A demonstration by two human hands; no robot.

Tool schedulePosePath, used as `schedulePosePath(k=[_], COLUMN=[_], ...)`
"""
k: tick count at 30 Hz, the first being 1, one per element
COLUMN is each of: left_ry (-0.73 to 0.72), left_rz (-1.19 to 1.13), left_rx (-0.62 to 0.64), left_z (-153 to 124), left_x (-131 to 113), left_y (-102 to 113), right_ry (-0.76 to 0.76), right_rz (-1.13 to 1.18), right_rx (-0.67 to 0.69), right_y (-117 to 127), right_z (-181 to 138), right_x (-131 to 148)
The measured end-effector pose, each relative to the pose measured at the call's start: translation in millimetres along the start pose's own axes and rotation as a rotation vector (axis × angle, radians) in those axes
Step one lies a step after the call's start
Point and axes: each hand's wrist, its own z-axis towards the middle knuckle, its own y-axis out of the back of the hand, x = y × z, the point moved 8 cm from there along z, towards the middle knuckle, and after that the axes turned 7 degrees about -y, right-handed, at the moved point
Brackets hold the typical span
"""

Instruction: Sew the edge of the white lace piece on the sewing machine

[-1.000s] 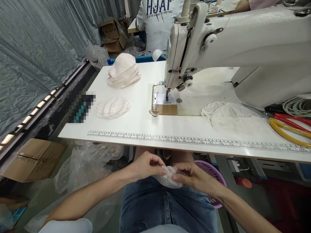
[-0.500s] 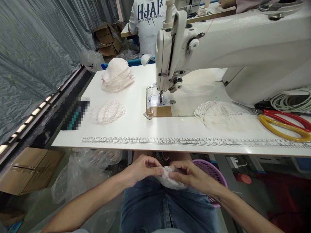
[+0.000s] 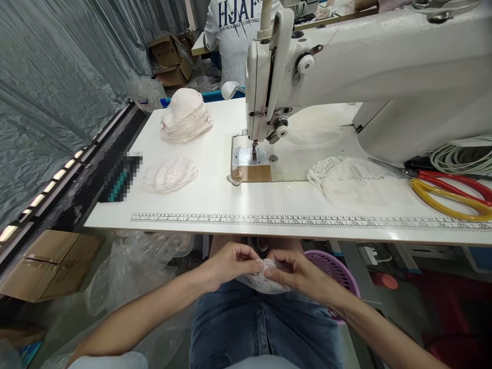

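Observation:
Over my lap, below the table's front edge, both hands pinch a piece of white lace fabric [image 3: 265, 283]. My left hand [image 3: 234, 264] is closed on its left side, thumb and forefinger together at the edge. On the other side my right hand [image 3: 294, 271] grips it the same way, the fingertips of the two hands close together. Part of the cloth is hidden behind the fingers. On the table above stands a white sewing machine [image 3: 265, 92]. A white lace piece [image 3: 175, 175] lies left of the needle, and a lace-edged sheer piece [image 3: 346, 174] lies to the right.
A stack of pale cup-shaped pieces [image 3: 186, 117] sits at the back left. Yellow- and red-handled scissors [image 3: 449, 197] lie on the right, and a printed ruler [image 3: 246, 220] runs along the front edge. A purple basket [image 3: 338, 271] stands below. Another person [image 3: 234, 46] sits beyond the machine.
My fingers have shifted slightly on the lace fabric, the left hand moving a little to the right. The view has tilted slightly. Nothing on the table has moved.

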Motion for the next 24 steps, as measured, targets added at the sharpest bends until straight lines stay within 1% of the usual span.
schedulePosePath(k=[2, 6, 10, 13, 15, 17, 19, 22, 24], left_ry=[0.001, 0.001, -0.039, -0.075, -0.102, -0.123, -0.141, -0.215, -0.304], left_rz=[0.007, 0.063, 0.095, 0.117, 0.14, 0.177, 0.251, 0.434, 0.571], left_rx=[0.023, 0.066, 0.054, 0.022, -0.019, -0.056, -0.057, -0.027, 0.001], left_z=[-1, -4, -3, -3, -7, -13, -22, -26, -14], left_x=[-1, -2, -3, -6, -13, -28, -52, -104, -141], left_y=[0, 2, 2, 3, 7, 13, 17, 26, 34], right_ry=[-0.006, -0.03, -0.028, 0.02, 0.064, 0.105, 0.151, 0.251, 0.31], right_rz=[0.02, 0.046, 0.022, -0.01, -0.038, -0.083, -0.121, -0.131, -0.183], right_rx=[-0.022, -0.006, -0.015, -0.042, -0.08, -0.139, -0.202, -0.245, -0.267], right_y=[0, -1, 0, -1, -2, -2, -2, 1, 11], right_z=[1, 2, 2, 2, 3, 3, 4, 9, 14], right_x=[1, -2, -2, 6, 15, 26, 41, 75, 97])
